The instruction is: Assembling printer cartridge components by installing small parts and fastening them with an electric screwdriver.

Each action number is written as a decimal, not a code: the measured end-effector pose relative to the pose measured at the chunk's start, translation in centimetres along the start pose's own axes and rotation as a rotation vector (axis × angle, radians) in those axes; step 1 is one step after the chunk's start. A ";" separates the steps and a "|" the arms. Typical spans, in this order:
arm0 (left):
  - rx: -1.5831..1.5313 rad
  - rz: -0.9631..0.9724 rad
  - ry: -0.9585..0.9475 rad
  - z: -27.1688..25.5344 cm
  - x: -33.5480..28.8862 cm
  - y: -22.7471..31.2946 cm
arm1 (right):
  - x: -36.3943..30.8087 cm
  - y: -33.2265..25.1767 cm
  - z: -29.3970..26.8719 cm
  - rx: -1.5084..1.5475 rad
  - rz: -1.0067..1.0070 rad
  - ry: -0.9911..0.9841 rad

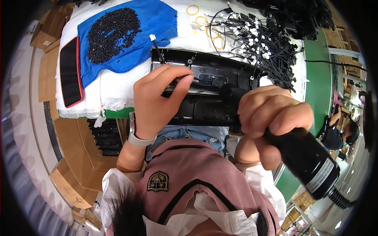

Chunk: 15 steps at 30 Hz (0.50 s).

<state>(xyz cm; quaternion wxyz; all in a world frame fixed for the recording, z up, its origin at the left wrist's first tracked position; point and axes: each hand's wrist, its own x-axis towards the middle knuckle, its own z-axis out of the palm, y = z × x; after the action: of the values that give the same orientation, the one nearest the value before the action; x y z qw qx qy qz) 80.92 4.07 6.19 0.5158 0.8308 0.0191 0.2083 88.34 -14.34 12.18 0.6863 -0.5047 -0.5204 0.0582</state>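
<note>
My right hand [275, 114] is wrapped round a black electric screwdriver [305, 159], whose cord end points to the lower right. Its front end reaches left over a black plastic housing [204, 108], where the tip is hard to make out. Above the housing's left part, my left hand [159, 94] has thumb and forefinger pinched together; whatever lies between them is too small to name. From the housing's upper left corner a black cable with a white connector [152, 37] sticks up.
Many small black screws [114, 33] lie on a blue cloth [163, 17] at the far left. Beside it lies a phone [71, 72] with a red edge. Bundled black cables [260, 47] and yellow rubber bands [192, 10] are at the back right. A cardboard box [78, 145] stands lower left.
</note>
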 end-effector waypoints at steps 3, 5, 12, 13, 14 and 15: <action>0.008 0.012 -0.022 0.2 0.1 -0.1 | 0.7 0.0 0.3 -0.033 0.027 -0.060; 0.017 0.024 -0.011 0.2 0.1 -0.2 | 0.4 0.6 0.6 -0.022 -0.005 0.057; 0.029 0.009 -0.022 0.3 0.3 -0.3 | 0.7 0.9 1.4 -0.047 -0.029 0.081; 0.025 0.019 -0.011 0.5 0.2 -0.7 | 0.6 1.0 1.4 -0.057 -0.027 0.112; 0.024 0.031 0.002 0.5 0.1 -0.7 | 0.6 1.0 1.4 -0.066 -0.028 0.143; 0.020 0.019 -0.013 0.3 0.0 -0.6 | 0.6 0.8 0.6 -0.067 -0.018 0.064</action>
<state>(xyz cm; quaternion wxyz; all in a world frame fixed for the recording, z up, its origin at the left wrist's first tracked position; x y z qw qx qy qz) 81.16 4.13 5.57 0.5056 0.8374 0.0099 0.2075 88.55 -13.19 11.96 0.6859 -0.5243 -0.5042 0.0185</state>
